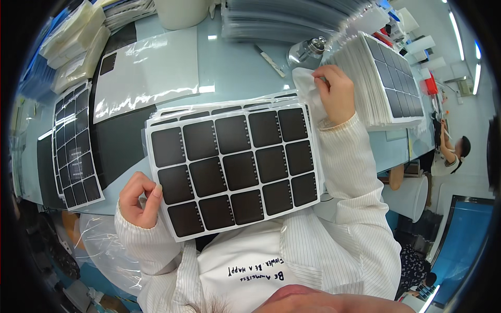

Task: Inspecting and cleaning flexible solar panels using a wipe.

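While the table spreads out beyond both my hands, the sheet of black squares lies between them, on top of others whose edges show at its far side. Its near edge reaches toward my shirt, so I'd want it kept supported there; a sagging edge could crease. The tall stack stands just right of my right hand, and I'd keep my elbow from brushing it.

My left hand is loosely curled at the sheet's left edge, thumb tip right by the border; I cannot tell whether it truly grips. Steadying lightly there, without bending the border, seems best to me. My right hand, past the far right corner, is nearly closed, thumb and forefinger pinching the white cloth, or perhaps tissue. Light, even strokes would suit those dark faces, I judge, as pressing hard may shift the layers below. Just beyond that hand stands the bottle; to its left lies a slim knife.
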Demonstrator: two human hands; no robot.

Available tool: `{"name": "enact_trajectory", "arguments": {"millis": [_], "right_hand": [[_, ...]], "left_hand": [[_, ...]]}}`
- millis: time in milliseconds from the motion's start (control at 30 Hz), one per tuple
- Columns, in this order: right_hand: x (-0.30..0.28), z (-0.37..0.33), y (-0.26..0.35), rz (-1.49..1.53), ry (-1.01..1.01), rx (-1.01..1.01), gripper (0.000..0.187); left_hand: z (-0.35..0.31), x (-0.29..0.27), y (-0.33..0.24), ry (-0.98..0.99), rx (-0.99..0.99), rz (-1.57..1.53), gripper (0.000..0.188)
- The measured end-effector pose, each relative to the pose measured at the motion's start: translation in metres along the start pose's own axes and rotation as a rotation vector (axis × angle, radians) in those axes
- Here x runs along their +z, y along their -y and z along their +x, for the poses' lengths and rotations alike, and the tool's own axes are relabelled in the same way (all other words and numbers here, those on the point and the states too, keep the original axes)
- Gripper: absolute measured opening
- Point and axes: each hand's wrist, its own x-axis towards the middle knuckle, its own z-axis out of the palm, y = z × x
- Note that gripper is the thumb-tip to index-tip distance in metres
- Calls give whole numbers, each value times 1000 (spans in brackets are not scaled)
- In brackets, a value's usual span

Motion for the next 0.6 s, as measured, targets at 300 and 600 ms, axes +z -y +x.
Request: {"name": "enact_trajectory", "arguments": {"millis": [300, 600], "right_hand": [[-16, 9, 13, -154, -74, -192, 25], [-31, 14, 28, -199, 63, -208, 15]], "left_hand": [[1, -2, 4, 9, -5, -15, 11], [0, 1, 3, -1, -10, -8, 14]]}}
